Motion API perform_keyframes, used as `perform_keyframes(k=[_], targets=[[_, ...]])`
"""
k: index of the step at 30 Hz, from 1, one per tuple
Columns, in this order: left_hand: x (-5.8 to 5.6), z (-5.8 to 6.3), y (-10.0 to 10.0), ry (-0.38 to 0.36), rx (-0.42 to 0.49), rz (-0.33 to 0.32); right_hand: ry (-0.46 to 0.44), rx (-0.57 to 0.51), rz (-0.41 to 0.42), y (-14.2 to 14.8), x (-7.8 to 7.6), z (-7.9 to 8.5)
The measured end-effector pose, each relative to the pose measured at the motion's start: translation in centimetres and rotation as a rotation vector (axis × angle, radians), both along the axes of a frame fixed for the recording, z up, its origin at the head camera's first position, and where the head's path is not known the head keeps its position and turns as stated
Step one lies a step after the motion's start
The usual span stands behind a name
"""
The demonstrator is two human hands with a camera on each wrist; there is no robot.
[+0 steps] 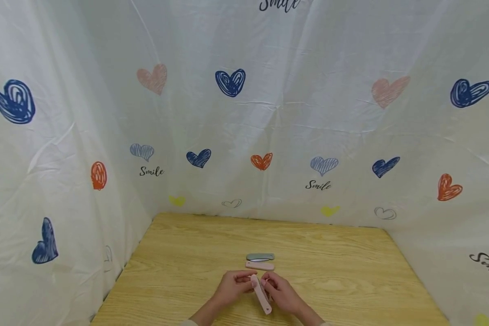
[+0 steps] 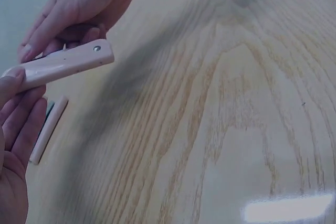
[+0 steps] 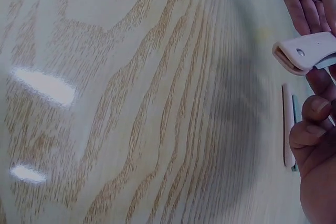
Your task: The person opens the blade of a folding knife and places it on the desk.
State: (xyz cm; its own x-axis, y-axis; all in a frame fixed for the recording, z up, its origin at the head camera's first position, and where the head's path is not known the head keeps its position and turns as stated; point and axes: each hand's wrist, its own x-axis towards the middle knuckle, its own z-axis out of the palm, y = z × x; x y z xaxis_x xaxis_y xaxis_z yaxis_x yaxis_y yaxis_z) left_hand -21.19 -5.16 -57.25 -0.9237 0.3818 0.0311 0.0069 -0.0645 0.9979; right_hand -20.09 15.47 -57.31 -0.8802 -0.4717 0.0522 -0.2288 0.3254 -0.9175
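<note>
A pink folding knife [image 1: 261, 294] is held up between both hands, its handle slanting down toward the near right. My left hand [image 1: 231, 288] grips one end of the handle with the thumb on top, as the left wrist view also shows. My right hand [image 1: 283, 293] has its fingers curled at the knife's side and pinches at the blade side. Part of the blade [image 3: 326, 62] sticks out from the handle's slot in the right wrist view. The right fingertips' exact contact is partly hidden.
Beyond the hands, a grey-green folding knife [image 1: 261, 256] and another pink folding knife [image 1: 260, 266] lie side by side on the wooden table [image 1: 187, 244]. A white curtain [image 1: 285, 113] printed with hearts stands around the table's back and sides.
</note>
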Motion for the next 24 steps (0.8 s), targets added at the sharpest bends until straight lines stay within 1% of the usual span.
perform_keyframes(k=[2, 5, 7, 9, 14, 17, 19, 21, 24], targets=[[0.24, -0.02, -0.03, -0.005, -0.01, -0.032, 0.019, -0.004, 0.05, -0.06, -0.08, -0.06], [0.57, -0.07, -0.08, -0.018, -0.001, -0.046, 0.087, 0.035, 0.101, -0.16, -0.06, -0.1], [0.68, -0.08, -0.15, -0.025, 0.002, -0.047, 0.148, 0.076, 0.1, -0.27, 0.03, -0.18], [0.7, -0.04, -0.21, -0.022, 0.001, -0.049, 0.192, 0.111, 0.083, -0.4, 0.16, -0.22], [0.5, 0.18, -0.26, 0.001, -0.022, -0.044, 0.171, 0.106, -0.007, -0.56, 0.37, -0.23], [0.41, 0.24, -0.32, 0.005, -0.034, -0.026, 0.14, 0.086, -0.078, -0.49, 0.43, -0.24], [0.39, 0.2, -0.4, -0.007, -0.027, -0.017, 0.126, 0.068, -0.112, -0.4, 0.49, -0.24], [0.37, 0.07, -0.5, -0.004, -0.022, -0.015, 0.104, 0.047, -0.127, -0.27, 0.48, -0.3], [0.34, -0.1, -0.62, -0.002, -0.02, -0.024, 0.066, 0.031, -0.115, -0.07, 0.39, -0.34]])
